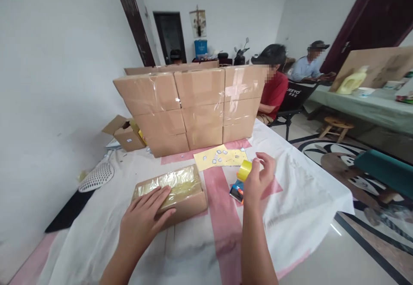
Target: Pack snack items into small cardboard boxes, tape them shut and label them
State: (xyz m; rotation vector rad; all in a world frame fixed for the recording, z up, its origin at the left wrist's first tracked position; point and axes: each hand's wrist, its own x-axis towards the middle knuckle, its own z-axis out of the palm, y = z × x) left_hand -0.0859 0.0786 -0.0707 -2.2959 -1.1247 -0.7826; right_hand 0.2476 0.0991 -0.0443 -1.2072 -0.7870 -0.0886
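My left hand (pixel 145 217) lies flat, fingers stretched out, on top of a small cardboard box (pixel 180 192) whose lid is covered in clear tape. My right hand (pixel 259 178) is raised a little above the table and grips a yellow roll of tape (pixel 244 170) between thumb and fingers. Just below that hand a small blue and orange object (pixel 236 191) lies on the cloth. A yellow sheet (pixel 217 156) with several small white labels on it lies behind the roll.
A wall of stacked, taped cardboard boxes (pixel 193 108) stands at the back of the white and pink tablecloth (pixel 290 207). An open small box (pixel 124 134) and a white mesh cover (pixel 97 176) sit at the left. Two people (pixel 274 87) sit beyond, by a green-covered table (pixel 364 104).
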